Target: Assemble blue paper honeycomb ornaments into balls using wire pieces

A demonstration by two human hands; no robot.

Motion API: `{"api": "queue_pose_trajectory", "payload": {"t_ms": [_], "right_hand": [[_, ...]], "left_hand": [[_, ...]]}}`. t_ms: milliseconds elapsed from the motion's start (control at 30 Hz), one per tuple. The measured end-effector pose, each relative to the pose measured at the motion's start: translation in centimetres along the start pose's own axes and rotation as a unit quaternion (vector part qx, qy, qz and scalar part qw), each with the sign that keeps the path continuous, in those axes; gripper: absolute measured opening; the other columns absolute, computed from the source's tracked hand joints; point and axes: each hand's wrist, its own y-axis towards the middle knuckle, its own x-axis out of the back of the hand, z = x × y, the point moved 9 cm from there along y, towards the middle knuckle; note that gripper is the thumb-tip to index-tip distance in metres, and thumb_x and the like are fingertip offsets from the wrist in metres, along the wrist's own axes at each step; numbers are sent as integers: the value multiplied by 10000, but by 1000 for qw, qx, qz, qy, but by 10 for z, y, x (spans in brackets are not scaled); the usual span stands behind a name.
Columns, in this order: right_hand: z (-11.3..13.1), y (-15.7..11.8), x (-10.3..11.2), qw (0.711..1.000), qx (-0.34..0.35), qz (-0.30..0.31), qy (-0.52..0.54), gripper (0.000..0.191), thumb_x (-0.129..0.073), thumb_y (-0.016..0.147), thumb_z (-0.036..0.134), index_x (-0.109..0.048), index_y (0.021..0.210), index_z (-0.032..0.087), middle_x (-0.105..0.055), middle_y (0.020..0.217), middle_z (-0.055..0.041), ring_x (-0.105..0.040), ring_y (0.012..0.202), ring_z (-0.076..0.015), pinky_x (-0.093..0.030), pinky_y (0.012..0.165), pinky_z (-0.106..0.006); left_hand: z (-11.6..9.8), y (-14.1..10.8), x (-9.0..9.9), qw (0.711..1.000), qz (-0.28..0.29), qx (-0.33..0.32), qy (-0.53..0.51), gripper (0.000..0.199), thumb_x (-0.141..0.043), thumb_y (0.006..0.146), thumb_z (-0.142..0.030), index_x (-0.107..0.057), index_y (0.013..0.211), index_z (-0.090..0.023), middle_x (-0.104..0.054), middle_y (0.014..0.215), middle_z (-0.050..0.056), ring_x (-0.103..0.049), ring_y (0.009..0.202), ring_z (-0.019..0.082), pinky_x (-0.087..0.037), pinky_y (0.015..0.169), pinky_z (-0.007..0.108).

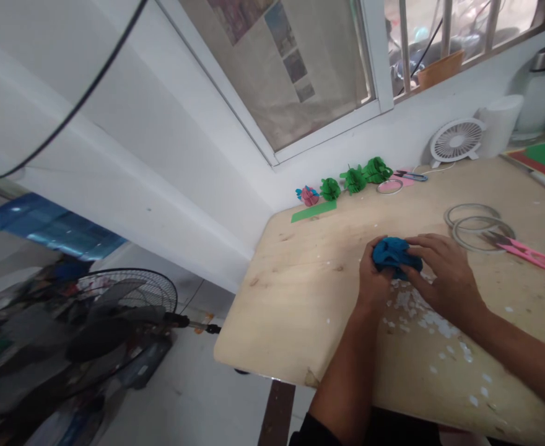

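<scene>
From my remote station, I see white scraps (414,305) scattered on the counter (291,310) below the 2 hands. The left hand (373,272) cups the left side of the blue paper piece (392,251); the right hand (444,272) pinches its right side between thumb and fingers. The piece sits between both hands, over the counter. Rightward, pink-handled scissors (535,255) lie with blades over grey rings (472,205). Farther back, I note a green strip (314,211), then 1 pink-and-blue shape (309,197) and 3 green shapes (355,179) in a row.
</scene>
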Motion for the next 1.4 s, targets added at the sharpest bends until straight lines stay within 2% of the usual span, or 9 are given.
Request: {"api": "queue_pose_trajectory", "payload": {"t_ms": [200,333,433,500,700,967,1033,1233,1400], "right_hand": [[-26,1,3,994,-66,-18,80,100,-641,898,331,-672,930,241,-723,1074,-91,-659,1027,-293,-499,922,-527],[-52,-2,-2,979,-153,-1,134,196,-674,866,444,-710,845,252,-731,1094,-66,-671,1037,-283,-490,954,-520],[-72,-7,-9,944,-245,12,220,225,-725,813,476,-742,844,254,-733,1121,-57,-684,1042,-277,-529,923,-487],[-78,-9,-13,916,-288,13,280,223,-758,782,464,-754,828,246,-741,1107,-56,-699,1005,-261,-571,849,-432],[-78,-13,-23,862,-346,12,371,235,-812,729,438,-759,860,250,-772,906,-39,-706,779,-208,-601,655,-345],[-86,-25,-30,805,-431,7,407,287,-836,697,450,-741,872,243,-751,820,-19,-698,729,-202,-596,652,-346],[-86,-26,-31,802,-439,11,405,301,-833,699,464,-730,873,241,-744,804,-15,-697,720,-201,-594,643,-338],[-83,-25,-31,827,-419,22,374,326,-803,735,473,-718,950,243,-746,850,-19,-705,754,-193,-599,650,-319],[-78,-24,-34,813,-422,20,401,340,-809,745,426,-722,1038,277,-751,912,-12,-702,782,-181,-590,662,-292]], "left_hand": [[6,3,-6,997,61,37,-41,655,-732,544,-102,-661,1180,-240,-686,1116,20,-598,1071,240,-449,959,355],[9,3,-10,986,71,90,-118,580,-820,614,-287,-676,1173,-229,-681,1177,63,-604,1125,266,-455,953,371],[13,4,-9,979,60,120,-153,559,-827,660,-448,-690,1148,-213,-682,1170,85,-629,1058,254,-475,870,350],[16,5,-11,976,65,131,-163,567,-838,654,-478,-702,1131,-202,-690,1147,90,-636,1011,239,-478,831,332],[21,2,-19,963,108,157,-190,593,-854,654,-434,-687,1168,-192,-696,1147,106,-652,973,250,-489,821,358],[27,1,-24,956,122,164,-212,591,-840,672,-407,-662,1197,-202,-693,1143,104,-661,920,229,-521,812,379],[29,2,-22,959,109,157,-208,572,-846,663,-373,-665,1179,-206,-695,1106,88,-660,878,209,-524,802,368],[32,4,-17,973,51,137,-181,630,-885,583,-332,-661,1161,-215,-684,1123,89,-667,907,220,-529,781,352],[25,5,-15,981,28,92,-170,705,-927,528,-328,-654,1168,-216,-690,1100,83,-653,1020,255,-495,902,395]]}}
